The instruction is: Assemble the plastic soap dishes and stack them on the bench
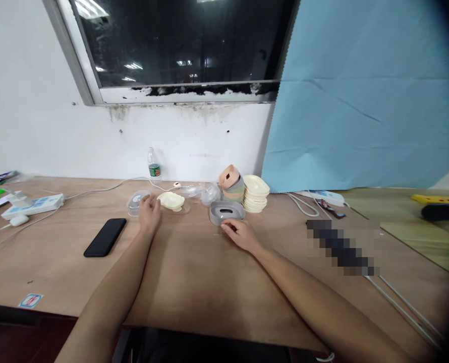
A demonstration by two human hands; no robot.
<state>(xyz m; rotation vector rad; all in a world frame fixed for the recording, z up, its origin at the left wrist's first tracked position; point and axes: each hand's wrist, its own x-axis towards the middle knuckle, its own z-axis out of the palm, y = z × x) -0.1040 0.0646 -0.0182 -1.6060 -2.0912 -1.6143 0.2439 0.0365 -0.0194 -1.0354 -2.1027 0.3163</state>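
My left hand is open, its fingers stretched away from me between a clear and grey rounded container and a cream plastic dish. The fingertips come up against the container's right side; whether they press on it I cannot tell. With bent fingers, my right hand pinches the near right edge of a grey rounded lid with a dark slot in its top. The lid rests on the table. Just behind it stands a stack of orange, grey and green slotted pieces. Right of that rises a pile of cream dishes.
A black phone lies left of my left forearm. Power strips with white cables are at the far left and back right. A plastic bottle stands by the wall, and crumpled clear plastic lies near the stack. A pixelated dark object is at right.
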